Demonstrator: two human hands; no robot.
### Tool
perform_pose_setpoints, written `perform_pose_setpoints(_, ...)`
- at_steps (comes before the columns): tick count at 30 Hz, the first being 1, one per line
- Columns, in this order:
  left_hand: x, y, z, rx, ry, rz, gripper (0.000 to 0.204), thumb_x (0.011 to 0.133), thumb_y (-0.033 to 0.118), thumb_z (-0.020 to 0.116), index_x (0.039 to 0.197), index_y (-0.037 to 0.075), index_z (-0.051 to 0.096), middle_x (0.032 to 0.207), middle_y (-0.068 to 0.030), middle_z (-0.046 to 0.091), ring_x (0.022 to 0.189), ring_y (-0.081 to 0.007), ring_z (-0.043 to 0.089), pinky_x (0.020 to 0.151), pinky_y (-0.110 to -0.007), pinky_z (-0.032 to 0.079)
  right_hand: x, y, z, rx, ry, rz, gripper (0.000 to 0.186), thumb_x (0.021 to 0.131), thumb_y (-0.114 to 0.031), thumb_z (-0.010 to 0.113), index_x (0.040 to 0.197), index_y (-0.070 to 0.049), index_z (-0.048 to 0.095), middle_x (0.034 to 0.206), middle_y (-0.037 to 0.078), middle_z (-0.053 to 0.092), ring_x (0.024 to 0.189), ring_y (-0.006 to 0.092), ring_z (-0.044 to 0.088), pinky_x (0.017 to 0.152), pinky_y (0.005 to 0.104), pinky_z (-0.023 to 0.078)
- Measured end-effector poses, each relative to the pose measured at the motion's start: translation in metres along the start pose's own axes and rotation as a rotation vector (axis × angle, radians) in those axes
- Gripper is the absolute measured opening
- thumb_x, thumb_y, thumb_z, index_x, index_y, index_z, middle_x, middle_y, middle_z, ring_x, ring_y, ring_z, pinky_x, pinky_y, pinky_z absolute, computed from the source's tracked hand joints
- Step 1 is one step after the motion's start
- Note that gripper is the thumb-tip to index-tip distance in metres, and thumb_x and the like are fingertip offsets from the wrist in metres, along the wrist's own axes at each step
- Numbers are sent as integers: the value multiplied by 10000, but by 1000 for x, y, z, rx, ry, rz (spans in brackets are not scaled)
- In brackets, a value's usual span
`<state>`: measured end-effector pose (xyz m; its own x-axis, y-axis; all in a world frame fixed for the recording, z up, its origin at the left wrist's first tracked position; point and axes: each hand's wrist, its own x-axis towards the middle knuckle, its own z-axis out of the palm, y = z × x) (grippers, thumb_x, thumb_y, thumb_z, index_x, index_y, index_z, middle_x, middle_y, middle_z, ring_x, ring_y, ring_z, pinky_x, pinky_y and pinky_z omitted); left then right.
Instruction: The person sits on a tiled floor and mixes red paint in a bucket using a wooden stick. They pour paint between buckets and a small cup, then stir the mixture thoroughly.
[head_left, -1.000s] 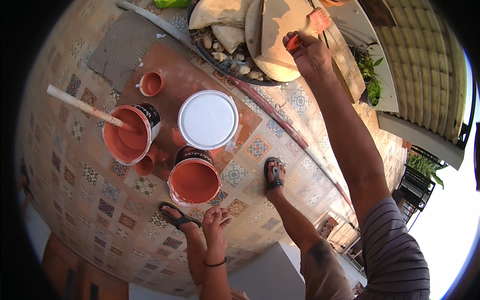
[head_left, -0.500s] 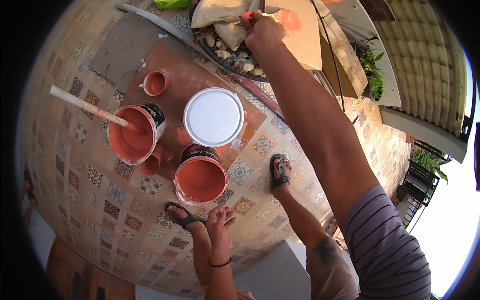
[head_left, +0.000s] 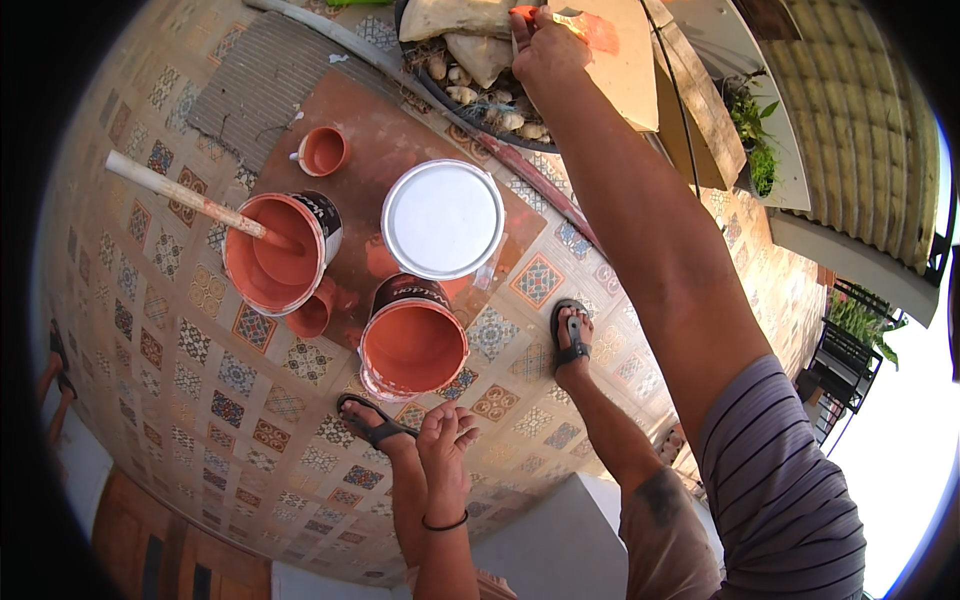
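At the top of the view my right hand (head_left: 550, 55) is closed round a paintbrush (head_left: 523, 12) with an orange handle. Its bristle end meets a cream panel (head_left: 625, 80), beside a fresh orange-red patch; the hand partly hides the brush. My left hand (head_left: 446, 440) hangs low, fingers loosely bent and apart, holding nothing. Just beyond it stands a bucket (head_left: 412, 350) of terracotta-coloured paint. To its left, another paint bucket (head_left: 275, 255) has a long pale stick (head_left: 185, 198) leaning out of it.
A white round lid (head_left: 443, 219) lies behind the near bucket. Two small paint-stained cups (head_left: 325, 152) stand on the brown board (head_left: 360, 120). A dark basin (head_left: 440, 95) holds stones. Patterned floor tiles (head_left: 535, 280) surround my sandalled feet. A person's feet (head_left: 60, 370) show far left.
The whole view has shifted slightly, so things sit a little right and higher. My right hand stays at the panel with the brush; my left hand keeps its loose pose.
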<state>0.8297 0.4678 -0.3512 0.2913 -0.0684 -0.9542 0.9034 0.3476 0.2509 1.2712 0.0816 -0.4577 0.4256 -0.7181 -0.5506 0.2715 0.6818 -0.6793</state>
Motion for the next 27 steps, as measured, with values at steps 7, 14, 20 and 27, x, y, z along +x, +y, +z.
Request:
perform_pose_setpoints(7, -3, 7, 5, 9, -8, -1, 307, 1109, 270, 679, 1314, 44, 644, 1115, -43, 693, 1021, -148, 677, 890, -330, 579, -22, -17, -24, -284, -201, 146, 331, 1062, -223, 707, 1199, 76, 674, 1163, 243, 739, 917, 340, 749, 790, 406, 643)
perform_pose_setpoints(14, -8, 15, -4, -21, -20, 3, 310, 1106, 270, 685, 1300, 31, 649, 1104, -47, 702, 1002, -142, 687, 885, -304, 575, -150, -95, -143, -863, -435, 39, 327, 1078, -322, 718, 1076, 3, 682, 820, 97, 721, 760, 174, 750, 595, 261, 559)
perform_pose_setpoints(20, -14, 20, -25, -7, -26, 27, 282, 1101, 283, 694, 1241, 40, 663, 1030, -36, 714, 915, -126, 692, 828, -284, 564, -284, -91, -312, -1861, -656, 217, 335, 1047, -56, 621, 1373, 23, 627, 989, 104, 708, 911, 152, 712, 769, 298, 579)
perform_pose_setpoints(27, -26, 36, -53, -13, -8, 67, 306, 1088, 304, 714, 1232, 39, 666, 1021, -31, 714, 906, -122, 689, 816, -286, 569, -380, -21, -273, -1690, -887, 69, 303, 1057, -215, 754, 1206, 46, 716, 882, 85, 735, 758, 118, 675, 720, 294, 567)
